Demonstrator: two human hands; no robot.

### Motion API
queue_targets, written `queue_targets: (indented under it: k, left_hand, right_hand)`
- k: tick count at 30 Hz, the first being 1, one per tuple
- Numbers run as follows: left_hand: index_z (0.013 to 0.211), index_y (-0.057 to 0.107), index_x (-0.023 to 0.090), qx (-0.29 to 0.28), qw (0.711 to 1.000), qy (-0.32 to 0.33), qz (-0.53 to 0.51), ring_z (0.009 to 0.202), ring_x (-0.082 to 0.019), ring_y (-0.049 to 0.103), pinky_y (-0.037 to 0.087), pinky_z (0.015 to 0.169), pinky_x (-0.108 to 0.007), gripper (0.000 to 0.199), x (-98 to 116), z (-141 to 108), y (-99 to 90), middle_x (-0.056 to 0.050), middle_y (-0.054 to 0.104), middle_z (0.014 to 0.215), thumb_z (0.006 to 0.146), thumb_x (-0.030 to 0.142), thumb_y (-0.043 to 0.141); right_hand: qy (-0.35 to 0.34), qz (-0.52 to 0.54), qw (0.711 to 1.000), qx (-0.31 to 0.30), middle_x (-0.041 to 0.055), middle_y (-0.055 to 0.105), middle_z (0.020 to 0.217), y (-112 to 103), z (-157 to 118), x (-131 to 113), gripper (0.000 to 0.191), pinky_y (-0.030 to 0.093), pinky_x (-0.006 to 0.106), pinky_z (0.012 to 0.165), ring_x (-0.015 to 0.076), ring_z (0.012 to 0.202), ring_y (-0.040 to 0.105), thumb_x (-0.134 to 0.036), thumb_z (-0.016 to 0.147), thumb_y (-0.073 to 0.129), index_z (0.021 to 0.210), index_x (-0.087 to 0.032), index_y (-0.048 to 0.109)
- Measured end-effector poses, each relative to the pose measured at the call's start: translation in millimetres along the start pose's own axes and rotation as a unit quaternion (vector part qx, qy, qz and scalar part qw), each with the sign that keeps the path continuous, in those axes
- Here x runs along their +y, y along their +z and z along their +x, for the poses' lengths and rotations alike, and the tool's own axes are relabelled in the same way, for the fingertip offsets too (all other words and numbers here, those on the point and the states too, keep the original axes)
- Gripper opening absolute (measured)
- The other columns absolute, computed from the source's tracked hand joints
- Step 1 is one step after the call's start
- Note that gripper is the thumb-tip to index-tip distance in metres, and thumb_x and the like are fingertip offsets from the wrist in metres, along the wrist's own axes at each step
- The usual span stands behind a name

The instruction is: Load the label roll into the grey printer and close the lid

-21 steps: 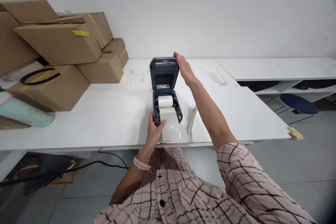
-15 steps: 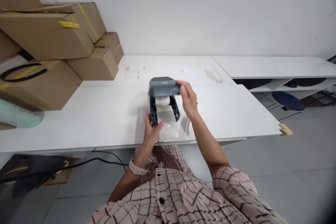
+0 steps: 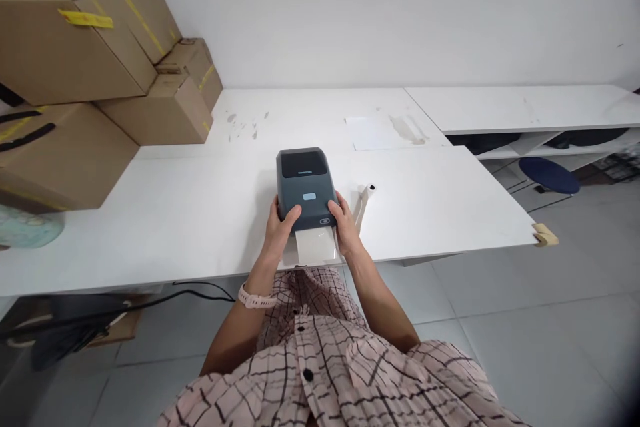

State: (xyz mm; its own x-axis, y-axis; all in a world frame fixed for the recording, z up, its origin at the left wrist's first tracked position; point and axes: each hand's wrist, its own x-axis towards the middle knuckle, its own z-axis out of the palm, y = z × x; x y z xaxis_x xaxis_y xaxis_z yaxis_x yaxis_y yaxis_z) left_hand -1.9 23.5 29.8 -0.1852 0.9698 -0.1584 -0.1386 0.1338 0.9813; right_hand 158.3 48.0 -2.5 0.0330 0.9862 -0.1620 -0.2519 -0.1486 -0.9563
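A dark blue-grey label printer sits on the white table with its lid down. My left hand grips its front left corner, thumb on top of the lid. On the front right corner, my right hand holds it the same way, with the thumb on the lid. Between my hands, a strip of white label paper comes out of the printer's front and reaches the table edge. Just right of my right hand lies a small paper roll with a loose tail.
Cardboard boxes are stacked at the left, with a pale green rolled object below them. A white sheet lies behind the printer. A blue stool stands at the right. Black cables hang below the table's front edge.
The printer's lid has swung down from raised to closed, covering the white roll inside. My right hand has come down to the front right corner. The camera view has shifted slightly.
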Motion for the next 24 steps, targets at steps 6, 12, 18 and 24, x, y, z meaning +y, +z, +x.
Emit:
queue_targets:
  k: [6, 12, 18, 24]
  left_hand:
    - [0.148, 0.042, 0.022, 0.043, 0.998, 0.043, 0.017, 0.131, -0.032, 0.056, 0.051, 0.105, -0.044, 0.080, -18, 0, 2.8, -0.014, 0.054, 0.148, 0.081, 0.053, 0.071]
    - [0.143, 0.045, 0.022, 0.060, 0.993, 0.087, 0.048, 0.129, -0.031, 0.057, 0.051, 0.104, -0.042, 0.076, -25, 7, 4.3, -0.014, 0.055, 0.144, 0.081, 0.058, 0.068]
    - [0.130, 0.046, 0.023, 0.212, 0.955, 0.159, 0.133, 0.112, -0.021, 0.058, 0.048, 0.094, -0.034, 0.059, -38, -38, 4.7, -0.012, 0.056, 0.129, 0.084, 0.053, 0.067]
    - [0.070, 0.047, 0.021, 0.025, 0.998, -0.027, 0.058, 0.055, -0.010, 0.039, 0.035, 0.052, -0.024, 0.046, -44, -77, 8.3, 0.005, 0.038, 0.062, 0.081, 0.064, 0.062]
  right_hand:
    - [-0.010, -0.018, 1.000, -0.004, 0.0111, 0.050, 0.153, -4, -6, -1, 0.079, 0.043, 0.050, 0.116, 0.0312, 0.138, 0.051, -0.062, 0.082, 0.065, 0.147, -0.025, 0.043]
    - [-0.043, -0.017, 0.999, -0.013, 0.0150, 0.050, 0.151, -5, -3, 3, 0.092, 0.044, 0.052, 0.114, 0.0328, 0.136, 0.052, -0.068, 0.079, 0.066, 0.153, -0.024, 0.034]
    - [-0.035, -0.044, 0.998, -0.011, 0.0133, 0.052, 0.151, -7, -4, -3, 0.090, 0.043, 0.049, 0.115, 0.0310, 0.139, 0.050, -0.070, 0.080, 0.063, 0.152, -0.023, 0.037]
    - [-0.058, -0.051, 0.997, 0.001, 0.0105, 0.054, 0.150, -4, -5, 1, 0.078, 0.039, 0.047, 0.118, 0.0284, 0.139, 0.050, -0.068, 0.083, 0.059, 0.144, -0.022, 0.047]
